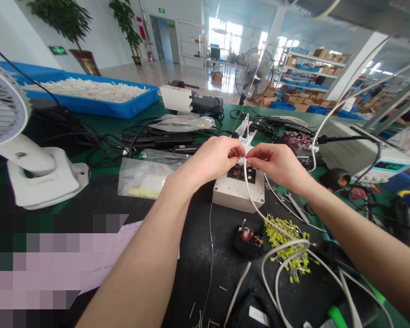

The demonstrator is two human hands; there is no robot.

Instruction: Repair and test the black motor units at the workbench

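Observation:
Both hands meet over a light grey box [237, 198] with a black panel of red and black parts [237, 172] on top. My left hand [220, 155] is closed in a pinch on the thin wire end of a white cable [248, 182]. Facing it, my right hand [276, 164] also pinches the cable near its end; the fingertips hide the exact grip. From there the cable runs down the front of the box and loops across the black mat. A pile of yellow components with metal leads [290, 246] lies to the right, beside a small black assembly [248, 239].
A white fan [30, 168] stands at left, behind it a blue tray [123, 109] of white pieces. Plastic bags [140, 175] and black cables lie mid-table. At right are a wrench [296, 207] and a bench instrument with a green display [362, 150]. Thin solder-like wire [211, 246] hangs in front.

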